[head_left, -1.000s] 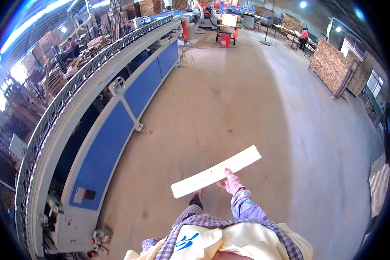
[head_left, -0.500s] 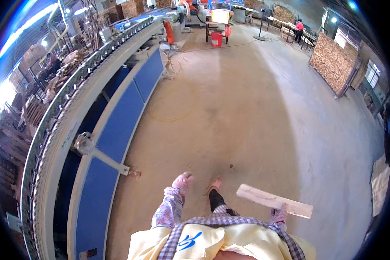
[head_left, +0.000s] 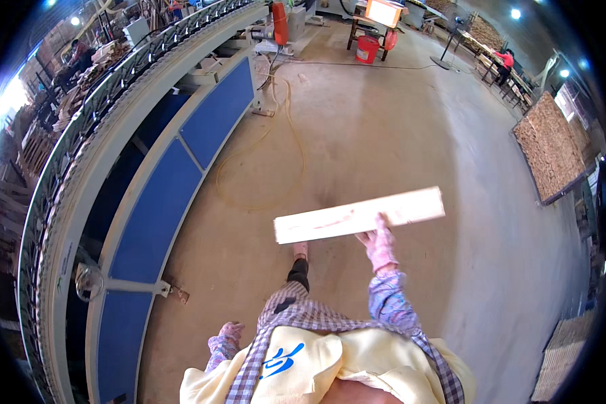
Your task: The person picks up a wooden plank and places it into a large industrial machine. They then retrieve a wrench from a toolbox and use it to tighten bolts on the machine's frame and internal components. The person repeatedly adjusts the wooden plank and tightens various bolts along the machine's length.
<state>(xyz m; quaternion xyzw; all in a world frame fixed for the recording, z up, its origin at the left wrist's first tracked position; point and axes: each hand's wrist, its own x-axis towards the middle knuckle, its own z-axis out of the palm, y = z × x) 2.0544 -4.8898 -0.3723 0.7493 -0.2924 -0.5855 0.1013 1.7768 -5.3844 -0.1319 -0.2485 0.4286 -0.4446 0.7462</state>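
Observation:
A flat, pale wooden board [head_left: 357, 215] is held out in front of my body, its right end slightly higher. My right hand [head_left: 381, 248], in a pink glove, grips the board's lower edge right of its middle, with a finger or thumb over the face. My left hand [head_left: 231, 330], gloved too, hangs low at my left side. Its fingers look loosely curled, and nothing shows in them. Both forearms wear patterned sleeves. A checked apron [head_left: 296, 306] covers my front, and one foot shows below the board.
A long blue machine [head_left: 148, 222] with a chain track runs along the left, a handwheel [head_left: 89, 281] on its side. A yellow hose [head_left: 303, 161] loops on the floor. Ahead stand a red bucket [head_left: 367, 49] and a wood stack [head_left: 551, 148]. A person [head_left: 503, 66] works far right.
My right hand has swung forward and up with the board, which now lies across my front. My left hand has dropped back to my side. The machine and bucket appear nearer.

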